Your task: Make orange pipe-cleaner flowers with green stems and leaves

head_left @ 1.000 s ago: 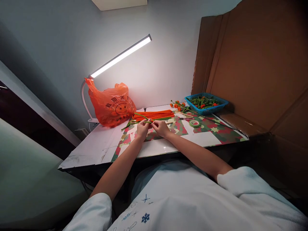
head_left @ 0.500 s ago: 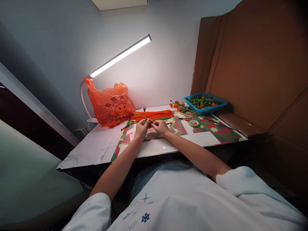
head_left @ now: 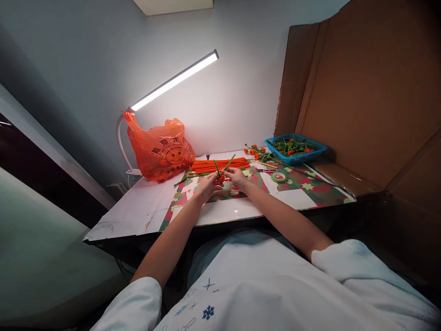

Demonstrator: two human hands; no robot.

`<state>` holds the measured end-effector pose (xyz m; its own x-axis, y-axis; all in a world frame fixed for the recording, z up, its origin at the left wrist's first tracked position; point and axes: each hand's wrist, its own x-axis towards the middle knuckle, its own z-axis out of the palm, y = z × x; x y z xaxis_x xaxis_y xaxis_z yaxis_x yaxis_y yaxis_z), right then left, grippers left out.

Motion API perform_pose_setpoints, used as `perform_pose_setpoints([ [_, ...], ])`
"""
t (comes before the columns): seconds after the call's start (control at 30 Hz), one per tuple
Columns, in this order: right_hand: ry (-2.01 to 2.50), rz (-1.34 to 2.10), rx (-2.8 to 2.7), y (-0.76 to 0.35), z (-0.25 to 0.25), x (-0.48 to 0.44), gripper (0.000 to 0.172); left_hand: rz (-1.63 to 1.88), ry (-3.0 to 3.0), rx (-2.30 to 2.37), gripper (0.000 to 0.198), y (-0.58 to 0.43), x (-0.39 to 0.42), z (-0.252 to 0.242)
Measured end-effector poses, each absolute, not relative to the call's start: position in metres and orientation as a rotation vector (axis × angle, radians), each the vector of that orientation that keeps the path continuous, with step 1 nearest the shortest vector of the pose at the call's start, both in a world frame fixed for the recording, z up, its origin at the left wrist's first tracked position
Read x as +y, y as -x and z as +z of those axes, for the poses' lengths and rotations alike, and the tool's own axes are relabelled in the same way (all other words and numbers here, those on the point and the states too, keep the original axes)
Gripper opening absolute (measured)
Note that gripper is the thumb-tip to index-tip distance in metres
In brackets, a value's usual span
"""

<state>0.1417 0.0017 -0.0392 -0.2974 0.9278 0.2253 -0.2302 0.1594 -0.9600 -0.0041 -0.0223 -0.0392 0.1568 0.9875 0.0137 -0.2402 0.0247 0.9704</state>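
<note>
My left hand (head_left: 206,186) and my right hand (head_left: 237,177) meet above the middle of the table, fingers pinched. Between them is a green pipe cleaner (head_left: 228,162), bent so that its two ends rise in a V. A small orange flower head (head_left: 221,179) sits at the bend, partly covered by my fingers. Just beyond my hands lies a bundle of orange pipe cleaners (head_left: 203,166), with green pipe cleaners (head_left: 197,174) along its near side.
An orange plastic bag (head_left: 161,154) stands at the back left under a lit lamp (head_left: 175,80). To the right lie green tape (head_left: 279,177) and finished orange flowers (head_left: 254,151). A blue basket (head_left: 295,159) of flowers stands by a cardboard wall (head_left: 361,92).
The green pipe cleaner's ends now point up in a V, where it lay more sideways before. The orange flower head shows more below it. My hands have shifted slightly right.
</note>
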Motion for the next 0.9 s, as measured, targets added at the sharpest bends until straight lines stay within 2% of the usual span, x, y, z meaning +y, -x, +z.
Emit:
perform_pose_setpoints([
  [0.33, 0.695, 0.871, -1.451, -0.143, -0.041, -0.001, 0.035, 1.334, -0.956, 0.848, 0.020, 0.009, -0.013, -0.040],
  [0.6, 0.511, 0.327, -1.882, -0.153, -0.037, -0.011, 0.019, 1.372, -0.931, 0.850, 0.014, 0.009, -0.017, -0.038],
  [0.9, 0.587, 0.273, -2.069, -0.156, -0.037, -0.004, 0.020, 1.345, -1.007, 0.914, 0.021, 0.007, -0.020, -0.041],
])
